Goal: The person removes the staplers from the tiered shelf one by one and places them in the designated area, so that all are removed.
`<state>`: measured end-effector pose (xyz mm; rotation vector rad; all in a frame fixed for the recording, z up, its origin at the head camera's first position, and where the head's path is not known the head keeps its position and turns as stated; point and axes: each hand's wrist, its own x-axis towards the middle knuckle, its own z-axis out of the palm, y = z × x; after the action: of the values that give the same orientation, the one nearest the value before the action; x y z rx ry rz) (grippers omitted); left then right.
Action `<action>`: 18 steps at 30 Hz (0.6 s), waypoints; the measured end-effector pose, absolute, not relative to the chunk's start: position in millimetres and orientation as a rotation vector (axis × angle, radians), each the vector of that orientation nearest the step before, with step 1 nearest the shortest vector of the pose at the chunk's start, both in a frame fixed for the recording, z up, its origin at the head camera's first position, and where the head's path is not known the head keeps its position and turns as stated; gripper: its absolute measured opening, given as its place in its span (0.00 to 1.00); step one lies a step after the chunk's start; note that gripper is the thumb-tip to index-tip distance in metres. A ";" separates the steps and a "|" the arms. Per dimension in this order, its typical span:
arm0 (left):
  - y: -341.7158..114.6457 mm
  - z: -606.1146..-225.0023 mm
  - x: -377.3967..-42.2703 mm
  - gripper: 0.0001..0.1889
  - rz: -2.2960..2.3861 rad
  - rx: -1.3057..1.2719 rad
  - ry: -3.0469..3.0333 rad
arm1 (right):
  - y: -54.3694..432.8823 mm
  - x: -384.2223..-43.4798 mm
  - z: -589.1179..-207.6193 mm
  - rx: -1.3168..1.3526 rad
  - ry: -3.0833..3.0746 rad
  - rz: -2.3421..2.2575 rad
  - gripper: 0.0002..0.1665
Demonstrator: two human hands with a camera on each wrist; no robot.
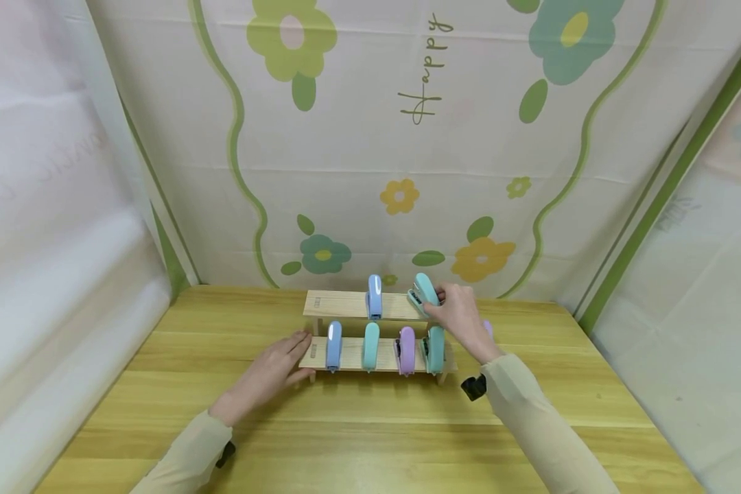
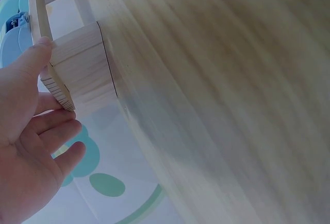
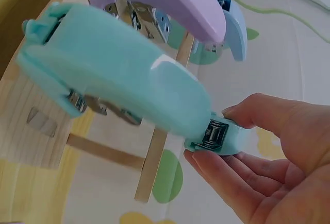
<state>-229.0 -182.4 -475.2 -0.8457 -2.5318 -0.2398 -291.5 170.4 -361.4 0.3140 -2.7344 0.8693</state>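
A two-tier wooden rack [image 1: 342, 304] bears several staplers. My left hand [image 1: 268, 367] grips the left end of its lower shelf [image 2: 59, 92], thumb on one side and a finger on the other. At the upper shelf's right end, my right hand [image 1: 460, 312] pinches the rear of a teal stapler [image 1: 425, 288], which stands tilted, its hinge end [image 3: 234, 139] between thumb and fingers. Left of it on that shelf is a blue stapler [image 1: 374, 297]. Along the lower shelf stand a blue stapler [image 1: 333, 346], a teal one [image 1: 371, 346], a purple one [image 1: 407, 351] and another teal one [image 1: 435, 350].
A purple object [image 1: 488, 329] shows partly behind my right wrist on the wooden table [image 1: 370, 439]. Behind the rack hangs a white flowered cloth [image 1: 346, 151]; similar cloth walls stand at both sides.
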 end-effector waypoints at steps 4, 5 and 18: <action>-182.7 -475.8 -229.1 0.36 -0.240 -0.849 -2.521 | 179.1 -290.4 -361.6 0.291 -2.727 0.889 0.16; -182.7 -475.9 -229.0 0.36 -0.241 -0.848 -2.519 | 181.4 -290.2 -361.5 0.287 -2.721 0.890 0.16; -182.5 -473.3 -226.3 0.36 -0.273 -0.826 -2.560 | 217.4 -284.9 -359.7 0.235 -2.687 0.907 0.22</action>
<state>-226.3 -182.5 -473.3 -0.8260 -2.5600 -0.2732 -284.9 217.4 -359.7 0.2353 -2.6868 0.9066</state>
